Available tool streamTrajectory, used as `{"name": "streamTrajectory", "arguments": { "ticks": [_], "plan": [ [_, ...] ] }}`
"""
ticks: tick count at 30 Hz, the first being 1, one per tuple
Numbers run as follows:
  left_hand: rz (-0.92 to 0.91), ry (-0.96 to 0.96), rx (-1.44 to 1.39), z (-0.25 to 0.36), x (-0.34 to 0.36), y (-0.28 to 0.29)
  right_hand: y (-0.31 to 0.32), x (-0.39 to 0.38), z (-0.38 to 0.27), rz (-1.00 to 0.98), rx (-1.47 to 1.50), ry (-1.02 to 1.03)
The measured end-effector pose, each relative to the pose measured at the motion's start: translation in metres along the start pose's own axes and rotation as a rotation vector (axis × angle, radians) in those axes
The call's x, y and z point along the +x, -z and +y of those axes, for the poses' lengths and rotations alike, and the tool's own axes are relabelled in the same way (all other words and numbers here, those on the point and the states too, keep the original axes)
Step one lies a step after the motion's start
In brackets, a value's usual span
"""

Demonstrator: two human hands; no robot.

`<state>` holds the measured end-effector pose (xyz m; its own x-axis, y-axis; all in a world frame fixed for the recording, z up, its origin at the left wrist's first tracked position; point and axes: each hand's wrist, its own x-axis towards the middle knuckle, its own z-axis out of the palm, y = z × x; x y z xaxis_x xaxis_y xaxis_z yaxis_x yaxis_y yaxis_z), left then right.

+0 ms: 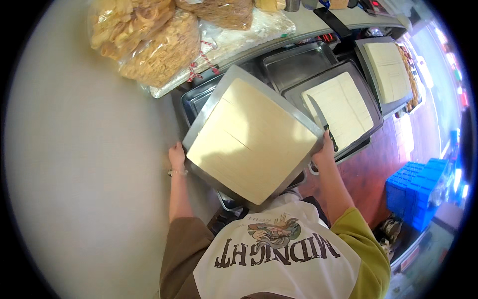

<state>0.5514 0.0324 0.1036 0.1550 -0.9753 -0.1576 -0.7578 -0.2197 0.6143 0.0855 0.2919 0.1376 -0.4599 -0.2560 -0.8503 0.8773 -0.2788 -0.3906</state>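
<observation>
Between my hands is a wide metal tray (225,91) bearing a large pale cream slab (249,134), which looks like tofu and has fine score lines. My left hand (177,157) is closed on the tray's left corner. Opposite it, my right hand (324,151) grips the right corner, its fingertips partly hidden by the tray. Close beside that hand, a knife (319,112) with a black handle lies on a second cream slab (348,102), which sits on another metal tray (298,92).
Farther right, another tray holds a scored slab (386,70). Dark metal trays (298,62) lie behind mine. Clear bags of yellowish dried pieces (162,50) stand on the counter at the back left. A pale wall (89,164) rises at left; blue crates (416,192) stand at right.
</observation>
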Motion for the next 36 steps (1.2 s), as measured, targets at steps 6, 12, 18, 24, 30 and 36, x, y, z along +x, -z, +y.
{"name": "streamTrajectory", "arguments": {
  "ticks": [6,12,18,24,30,36],
  "plan": [
    [0.083,0.320,-0.333,-0.061,-0.119,-0.002,-0.065,0.030,-0.005,-0.286,-0.377,-0.070],
    [0.027,0.402,-0.339,-0.083,-0.149,-0.012,-0.107,0.168,0.039,-0.215,-0.839,0.043],
    [0.086,0.671,-0.737,-0.106,-0.206,-0.039,-0.206,0.202,0.096,-0.211,-0.860,-0.025],
    [0.114,0.941,-0.782,-0.064,-0.247,-0.071,-0.211,0.281,0.113,-0.224,-1.007,0.049],
    [0.211,0.906,-0.721,-0.111,-0.273,-0.080,-0.211,0.206,0.132,-0.298,-1.269,0.090],
    [0.111,0.901,-0.698,-0.121,-0.263,-0.084,-0.206,0.187,0.076,-0.524,-1.500,0.186]
  ]
}}
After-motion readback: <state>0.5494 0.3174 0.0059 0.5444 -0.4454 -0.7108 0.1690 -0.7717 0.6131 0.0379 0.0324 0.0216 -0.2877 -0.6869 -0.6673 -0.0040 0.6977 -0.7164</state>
